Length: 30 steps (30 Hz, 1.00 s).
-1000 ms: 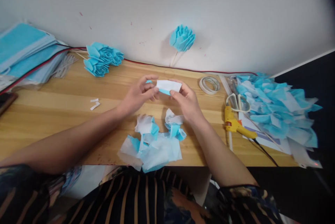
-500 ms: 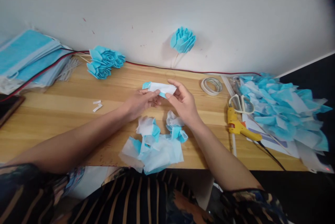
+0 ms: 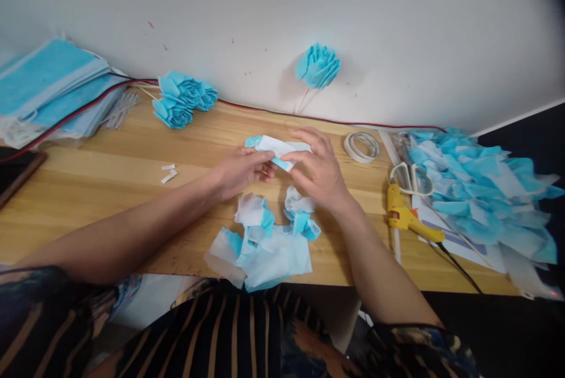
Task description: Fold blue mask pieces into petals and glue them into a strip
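Note:
Between my hands, above the middle of the table, is a folded blue-and-white piece of mask fabric (image 3: 276,146). My left hand (image 3: 245,171) pinches its left part, thumb on top and fingers beneath. My right hand (image 3: 321,169) grips the right end, with the thumb and forefinger on the fabric near a lifted white flap. Just below my hands, loose blue and white fabric pieces (image 3: 278,257) lie at the front edge of the table, some crumpled.
Blue fabric flowers (image 3: 180,98) and stacked masks (image 3: 53,86) lie left; another flower (image 3: 318,66) leans on the wall. At right are a tape roll (image 3: 362,147), scissors (image 3: 411,179), a yellow glue gun (image 3: 406,216) and a fabric pile (image 3: 481,189). White scraps (image 3: 168,176) lie left.
My right hand has shifted its grip, its fingers now curled over the fabric's right end, where a white flap stands out. My left hand keeps its pinch. The view has moved slightly.

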Motion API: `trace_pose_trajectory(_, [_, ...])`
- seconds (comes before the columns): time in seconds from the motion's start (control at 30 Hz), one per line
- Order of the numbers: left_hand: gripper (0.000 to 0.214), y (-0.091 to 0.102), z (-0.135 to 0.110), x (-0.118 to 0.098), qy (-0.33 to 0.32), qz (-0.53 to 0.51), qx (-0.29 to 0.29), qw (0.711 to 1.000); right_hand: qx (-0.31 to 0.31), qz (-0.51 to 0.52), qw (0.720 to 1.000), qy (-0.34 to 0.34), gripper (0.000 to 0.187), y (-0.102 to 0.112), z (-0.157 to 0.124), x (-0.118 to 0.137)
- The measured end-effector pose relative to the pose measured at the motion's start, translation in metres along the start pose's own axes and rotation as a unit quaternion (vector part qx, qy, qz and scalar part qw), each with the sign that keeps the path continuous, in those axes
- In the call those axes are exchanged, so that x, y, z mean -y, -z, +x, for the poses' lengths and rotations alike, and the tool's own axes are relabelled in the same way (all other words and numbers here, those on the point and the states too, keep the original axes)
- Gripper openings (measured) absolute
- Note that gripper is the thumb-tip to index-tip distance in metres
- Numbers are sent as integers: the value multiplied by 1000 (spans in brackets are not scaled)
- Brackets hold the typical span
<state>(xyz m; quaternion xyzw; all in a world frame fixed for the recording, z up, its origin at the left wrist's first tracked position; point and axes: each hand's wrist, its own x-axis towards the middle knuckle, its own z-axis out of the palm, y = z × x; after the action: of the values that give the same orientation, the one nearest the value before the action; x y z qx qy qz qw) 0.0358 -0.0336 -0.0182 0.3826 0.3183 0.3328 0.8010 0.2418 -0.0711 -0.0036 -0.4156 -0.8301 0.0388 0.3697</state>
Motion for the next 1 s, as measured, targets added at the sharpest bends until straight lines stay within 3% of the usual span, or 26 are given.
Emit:
trace_pose_trajectory(0.1, [22,-2,0,0,-9,23,-8,1000,-3,19,1000,-6,12,-1,0,0])
trace_pose_trajectory(0.23, [20,-4,0,1,-32,72,-33,996,-7,68,995,-74,10,-2,-1,5])
trace_pose_trajectory(0.63, [26,-2,1,2,-57,205,-46,976,-36,197,946,-257,10,-11,-1,14])
trace_pose_trajectory(0.8, [28,-1,0,1,-74,243,-41,966,-26,257,920,-295,42,-15,-2,10])
trace_pose_trajectory(1.0, [43,-1,-1,2,-113,281,-31,952,-15,304,900,-313,16,-14,0,12])
